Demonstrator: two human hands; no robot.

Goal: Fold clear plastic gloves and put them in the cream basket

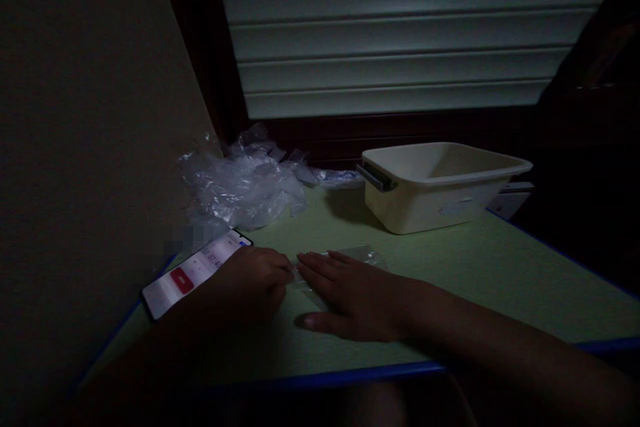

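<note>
A clear plastic bag (367, 256) lies flat on the green tabletop in front of me. My right hand (350, 293) rests palm down on it, fingers stretched out to the left and thumb apart. At the bag's left end my left hand (260, 280) is closed, its fingertips pinching the edge of the plastic. The palm covers most of the bag's middle. Beside my left forearm lies a lit phone (200, 270) with a red button on its screen, partly hidden by that hand.
A heap of crumpled clear plastic bags (245, 180) sits at the back left against the wall. At the back right stands a cream plastic bin (420, 203) with a dark handle. The table (500, 280) has a blue edge. The room is dim.
</note>
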